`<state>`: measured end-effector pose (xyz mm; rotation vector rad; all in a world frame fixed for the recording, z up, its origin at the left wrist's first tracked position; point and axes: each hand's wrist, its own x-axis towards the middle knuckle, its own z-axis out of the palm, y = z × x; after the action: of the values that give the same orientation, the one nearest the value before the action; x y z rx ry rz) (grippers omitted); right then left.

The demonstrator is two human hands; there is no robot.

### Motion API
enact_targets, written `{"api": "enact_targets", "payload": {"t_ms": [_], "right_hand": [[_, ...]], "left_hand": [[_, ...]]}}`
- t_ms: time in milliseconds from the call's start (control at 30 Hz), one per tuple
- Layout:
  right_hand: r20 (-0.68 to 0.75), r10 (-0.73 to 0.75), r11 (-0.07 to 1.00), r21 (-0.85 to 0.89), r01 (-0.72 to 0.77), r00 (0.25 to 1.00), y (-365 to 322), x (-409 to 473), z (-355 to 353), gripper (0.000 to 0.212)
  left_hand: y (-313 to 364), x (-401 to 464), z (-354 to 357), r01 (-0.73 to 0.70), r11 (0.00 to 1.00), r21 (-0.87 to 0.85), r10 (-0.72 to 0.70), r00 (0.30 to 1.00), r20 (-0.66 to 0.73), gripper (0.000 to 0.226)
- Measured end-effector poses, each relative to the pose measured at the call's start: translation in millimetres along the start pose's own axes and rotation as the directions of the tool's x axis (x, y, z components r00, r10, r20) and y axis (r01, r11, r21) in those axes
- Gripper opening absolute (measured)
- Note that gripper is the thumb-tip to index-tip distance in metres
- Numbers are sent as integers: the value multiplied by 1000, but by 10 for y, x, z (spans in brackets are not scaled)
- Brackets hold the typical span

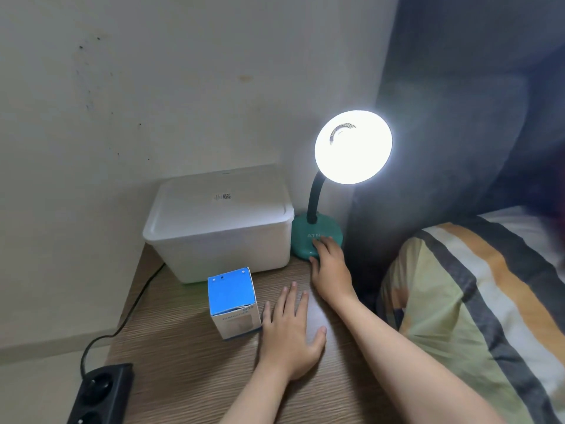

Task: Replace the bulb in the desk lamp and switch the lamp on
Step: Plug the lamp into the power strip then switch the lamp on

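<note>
The desk lamp stands at the back right of the wooden table [189, 377]. Its round head [353, 147] shines bright white, so the bulb inside is lost in glare. A dark bendy neck [315, 197] joins it to a teal base [302, 240]. My right hand [330, 264] rests its fingertips on the front of that base, holding nothing. My left hand [289, 332] lies flat on the table, fingers spread, just right of a blue and white bulb box [234, 302] that stands upright.
A white lidded plastic box [218, 223] sits against the wall left of the lamp. A black power strip [99, 393] lies at the table's front left, its cable [134, 304] running back. A striped bed cover [477, 301] and dark headboard fill the right.
</note>
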<state>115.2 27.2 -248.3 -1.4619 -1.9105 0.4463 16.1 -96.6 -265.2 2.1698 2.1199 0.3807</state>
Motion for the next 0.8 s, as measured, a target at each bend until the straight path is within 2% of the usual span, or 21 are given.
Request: {"api": "enact_targets", "payload": {"t_ms": [333, 800], "right_hand": [[10, 5, 999, -31, -5, 1000, -12, -1, -4, 42], [19, 2, 997, -72, -1, 1000, -19, 6, -4, 42]], "left_hand": [[-15, 0, 10, -20, 998, -60, 20, 1000, -2, 75], [-9, 2, 0, -15, 998, -61, 13, 1000, -18, 74]]}}
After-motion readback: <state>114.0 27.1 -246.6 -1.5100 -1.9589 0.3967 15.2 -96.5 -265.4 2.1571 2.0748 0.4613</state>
